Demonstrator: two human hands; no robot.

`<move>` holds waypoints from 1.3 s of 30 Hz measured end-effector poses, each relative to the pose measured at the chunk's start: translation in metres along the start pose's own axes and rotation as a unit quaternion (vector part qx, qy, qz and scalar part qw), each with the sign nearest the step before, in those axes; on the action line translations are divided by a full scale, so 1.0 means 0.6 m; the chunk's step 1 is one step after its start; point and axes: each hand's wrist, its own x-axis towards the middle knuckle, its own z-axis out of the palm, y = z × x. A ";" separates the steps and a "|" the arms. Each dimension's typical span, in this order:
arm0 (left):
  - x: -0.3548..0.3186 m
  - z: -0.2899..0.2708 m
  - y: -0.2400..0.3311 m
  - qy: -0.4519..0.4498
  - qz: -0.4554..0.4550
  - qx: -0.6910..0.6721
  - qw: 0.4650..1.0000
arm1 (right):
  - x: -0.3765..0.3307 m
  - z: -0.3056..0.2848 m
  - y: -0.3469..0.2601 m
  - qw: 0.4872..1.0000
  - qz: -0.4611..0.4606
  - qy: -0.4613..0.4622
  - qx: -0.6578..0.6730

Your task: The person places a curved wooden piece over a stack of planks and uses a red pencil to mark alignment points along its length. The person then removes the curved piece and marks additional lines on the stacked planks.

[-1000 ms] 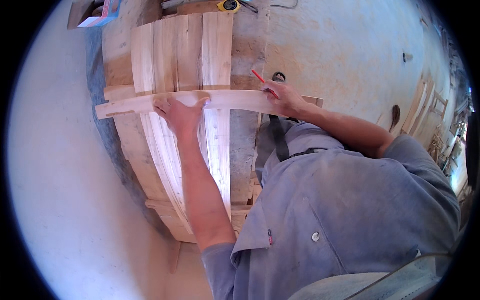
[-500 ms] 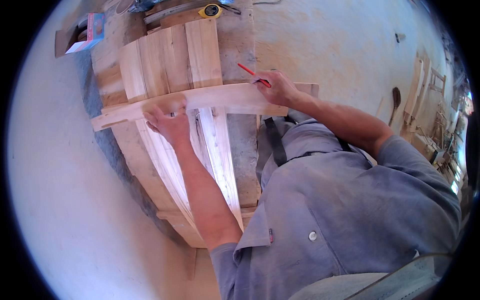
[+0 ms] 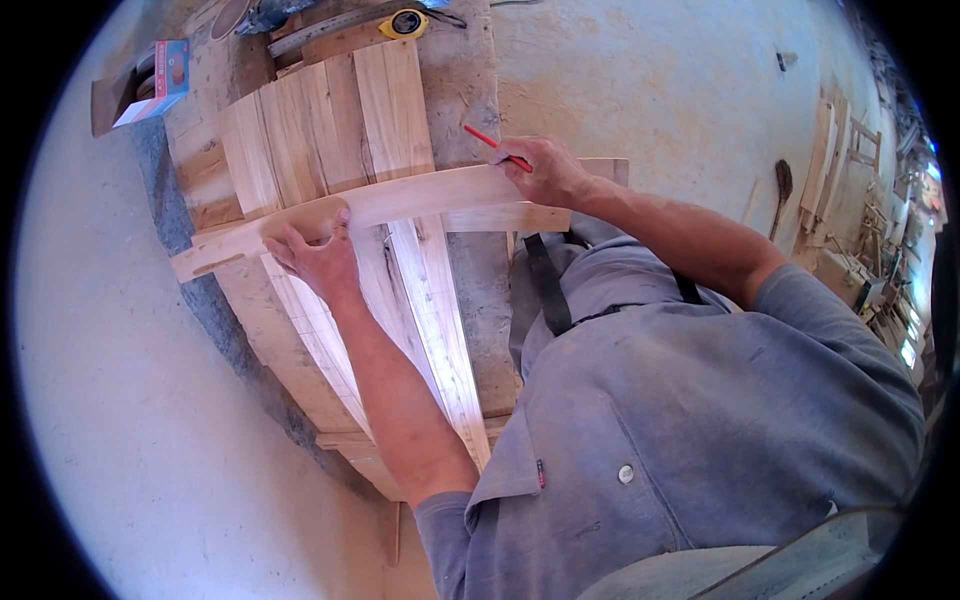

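A long pale wooden batten (image 3: 420,195) lies crosswise over several planks (image 3: 330,120) set side by side on a rough workbench (image 3: 470,90). My left hand (image 3: 315,250) presses flat on the batten near its left end, fingers spread. My right hand (image 3: 545,170) rests at the batten's right part and grips a red pencil (image 3: 490,143), its tip pointing up-left over the wood.
A yellow tape measure (image 3: 405,22) and a long metal rule (image 3: 320,30) lie at the bench's far end. A small coloured box (image 3: 160,80) sits at the far left. Wooden frames and offcuts (image 3: 850,170) stand on the concrete floor at the right.
The view has shifted so the bench sits lower in the picture. My left hand slid left along the batten; my right hand keeps the pencil at the batten's right part.
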 end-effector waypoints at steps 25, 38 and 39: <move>-0.018 -0.038 0.054 -0.047 -0.056 -0.025 0.997 | 0.003 0.003 0.002 0.998 -0.032 0.001 0.060; -0.019 -0.044 0.067 -0.065 -0.079 -0.015 0.995 | 0.002 -0.004 -0.010 0.999 -0.025 -0.002 0.045; -0.019 -0.045 0.068 -0.067 -0.080 -0.017 0.994 | 0.002 -0.004 -0.011 0.999 -0.025 -0.002 0.044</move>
